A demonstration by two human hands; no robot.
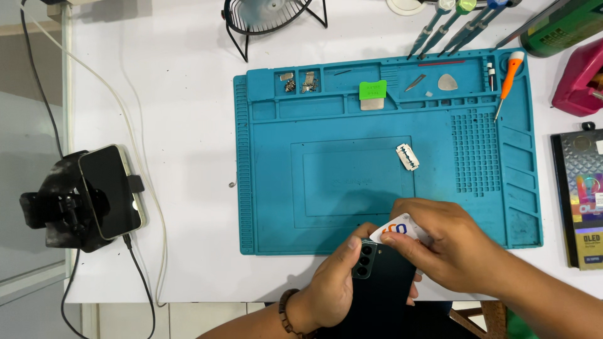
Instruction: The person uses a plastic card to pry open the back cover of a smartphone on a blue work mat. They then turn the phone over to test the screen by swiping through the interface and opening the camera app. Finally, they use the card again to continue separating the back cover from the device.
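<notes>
My left hand grips a dark green smartphone, back side up, with its camera lenses toward the upper left. It sits at the near edge of a blue silicone work mat. My right hand pinches a thin white plastic card with coloured print. The card's edge rests against the phone's top right corner. A beaded bracelet is on my left wrist.
A razor blade lies on the mat. A green-handled scraper, a pick, tweezers and small screws fill the mat's top trays. An orange screwdriver lies at right. Another phone on a black stand sits left, cabled. A boxed package is far right.
</notes>
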